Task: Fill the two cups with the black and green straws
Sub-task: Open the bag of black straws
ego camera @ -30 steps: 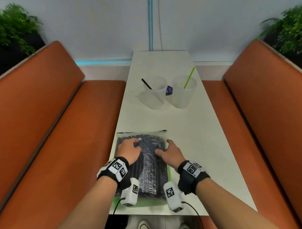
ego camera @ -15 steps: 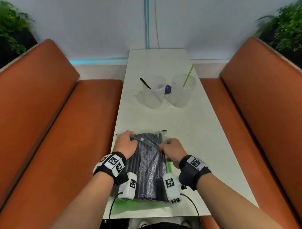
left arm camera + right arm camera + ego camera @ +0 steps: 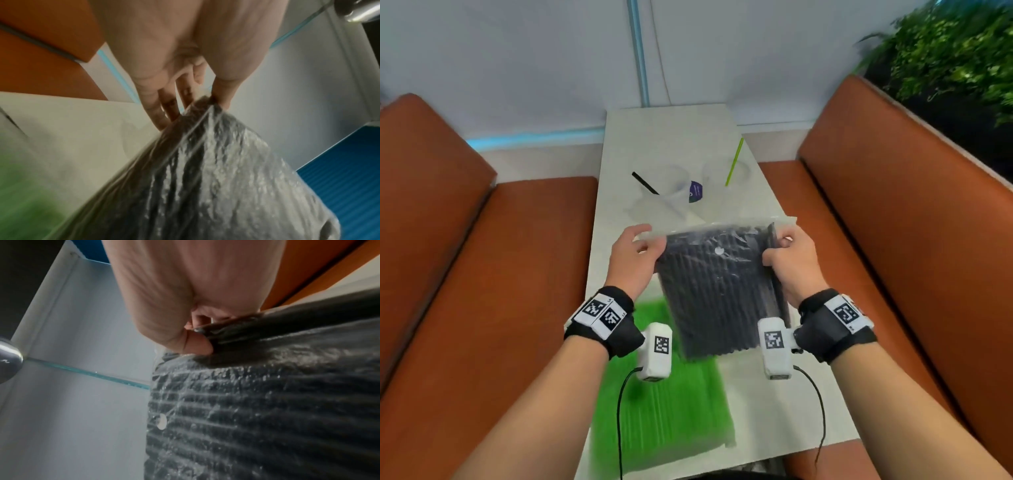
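Both forearms reach forward over the near end of the white table (image 3: 681, 137), wrists level and apart, each wearing a black strap with printed markers and a white camera block hanging below it. Between them the clear bag of black straws (image 3: 717, 294) is held up off the table, top edge away from the person, bottom edge hanging toward them.

The left hand (image 3: 631, 255) is turned thumb-up at the bag's top left corner. Its thumb and fingers pinch the clear plastic flap there; in the left wrist view the fingers (image 3: 156, 104) run straight down to the crumpled corner, with the thumb closing on the other side.

The right hand (image 3: 792, 262) curls round the bag's top right corner, knuckles outward. The right wrist view shows the thumb (image 3: 197, 344) pressed against the black straws through the plastic, the other fingers folded in behind.

The bag of green straws (image 3: 664, 387) lies flat on the table beneath the raised bag, partly covered by it and by the left wrist.

Farther along the table stand two clear cups, just beside each other. The left cup (image 3: 671, 188) holds one black straw (image 3: 645, 183) leaning left; the right cup (image 3: 729, 174) holds one green straw (image 3: 734, 161) leaning right. Orange bench seats (image 3: 893, 205) flank the table.
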### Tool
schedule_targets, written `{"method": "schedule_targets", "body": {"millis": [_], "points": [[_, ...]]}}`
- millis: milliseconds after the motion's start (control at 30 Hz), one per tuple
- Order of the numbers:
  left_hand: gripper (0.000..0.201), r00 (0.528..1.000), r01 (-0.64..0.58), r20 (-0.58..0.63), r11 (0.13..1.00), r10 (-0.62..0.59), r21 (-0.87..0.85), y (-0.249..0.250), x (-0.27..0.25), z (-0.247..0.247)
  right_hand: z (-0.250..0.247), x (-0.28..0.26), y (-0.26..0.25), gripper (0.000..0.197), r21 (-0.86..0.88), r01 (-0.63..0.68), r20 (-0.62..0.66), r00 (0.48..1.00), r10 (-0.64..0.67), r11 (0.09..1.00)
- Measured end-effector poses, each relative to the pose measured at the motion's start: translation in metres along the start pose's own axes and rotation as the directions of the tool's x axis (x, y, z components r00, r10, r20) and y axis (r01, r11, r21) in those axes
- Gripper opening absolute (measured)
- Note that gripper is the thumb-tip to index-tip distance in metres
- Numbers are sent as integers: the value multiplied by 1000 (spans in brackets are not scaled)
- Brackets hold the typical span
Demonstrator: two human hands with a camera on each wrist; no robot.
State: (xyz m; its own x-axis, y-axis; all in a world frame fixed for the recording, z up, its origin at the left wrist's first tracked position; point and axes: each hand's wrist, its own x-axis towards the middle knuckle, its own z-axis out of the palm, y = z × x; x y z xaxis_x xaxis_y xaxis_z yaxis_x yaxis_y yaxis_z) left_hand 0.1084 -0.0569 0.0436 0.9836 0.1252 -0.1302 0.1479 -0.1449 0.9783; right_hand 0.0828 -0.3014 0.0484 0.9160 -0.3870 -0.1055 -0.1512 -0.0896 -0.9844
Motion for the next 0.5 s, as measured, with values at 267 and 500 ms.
{"method": "schedule_targets", "body": {"millis": [267, 500], "points": [[22, 992, -117, -54, 991, 113, -72, 20, -2, 46, -41, 36, 13, 44, 112, 110, -84, 991, -101, 988], [16, 999, -1, -50, 997, -3, -80, 8, -5, 87, -79, 66, 41, 19, 191, -10, 48, 999, 0, 982]]}}
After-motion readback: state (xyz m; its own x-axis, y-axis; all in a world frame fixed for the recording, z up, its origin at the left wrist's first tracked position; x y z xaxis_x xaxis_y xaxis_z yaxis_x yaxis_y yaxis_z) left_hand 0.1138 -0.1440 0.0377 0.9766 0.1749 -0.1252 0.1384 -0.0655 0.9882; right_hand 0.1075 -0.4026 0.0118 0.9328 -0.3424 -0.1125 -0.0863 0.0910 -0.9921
